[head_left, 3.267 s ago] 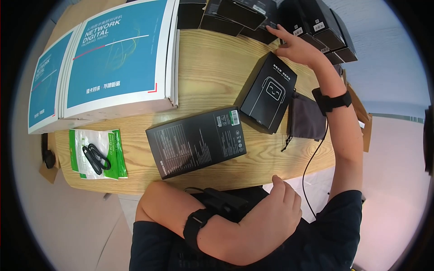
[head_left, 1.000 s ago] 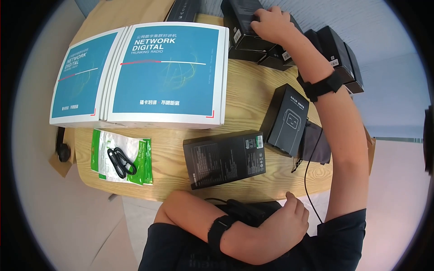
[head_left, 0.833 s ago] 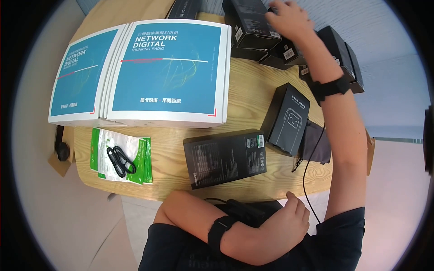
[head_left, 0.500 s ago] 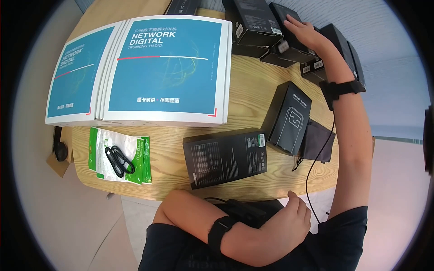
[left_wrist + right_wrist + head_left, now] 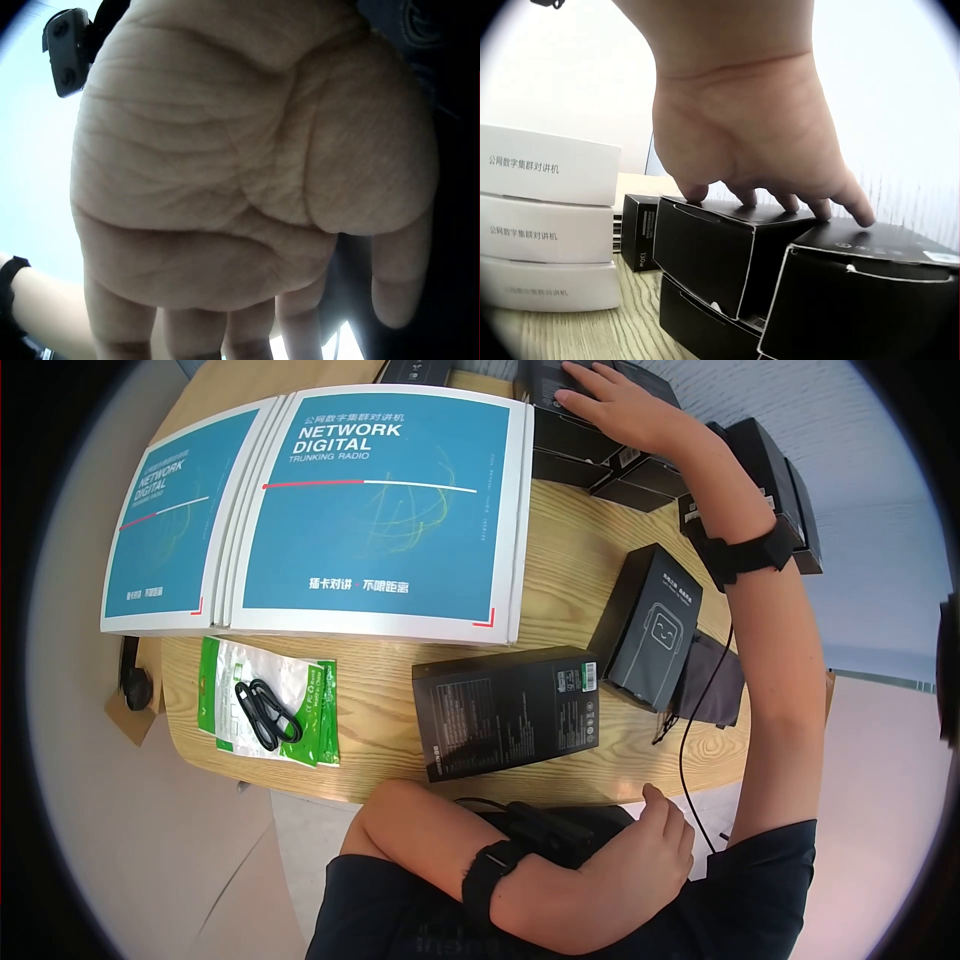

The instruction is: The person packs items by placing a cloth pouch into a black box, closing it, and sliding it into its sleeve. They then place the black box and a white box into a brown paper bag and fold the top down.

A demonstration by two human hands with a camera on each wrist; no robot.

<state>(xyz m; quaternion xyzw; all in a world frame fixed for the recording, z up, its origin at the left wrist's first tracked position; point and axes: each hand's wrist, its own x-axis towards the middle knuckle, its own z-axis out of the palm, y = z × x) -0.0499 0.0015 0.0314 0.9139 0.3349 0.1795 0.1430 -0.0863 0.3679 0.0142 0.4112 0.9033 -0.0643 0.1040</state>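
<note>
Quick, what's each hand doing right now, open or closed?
Left hand: open, holding nothing.
Right hand: open, touching black boxes from above.

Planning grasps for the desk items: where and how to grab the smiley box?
Likely best from above, pinching the smiley box across its long sides toward the far end. It lies smiley-up, and both sides look free there; the pouch crowds the near right and the barcode box the near left.

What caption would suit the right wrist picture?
Right hand spread over black boxes, three white boxes stacked nearby.
</note>
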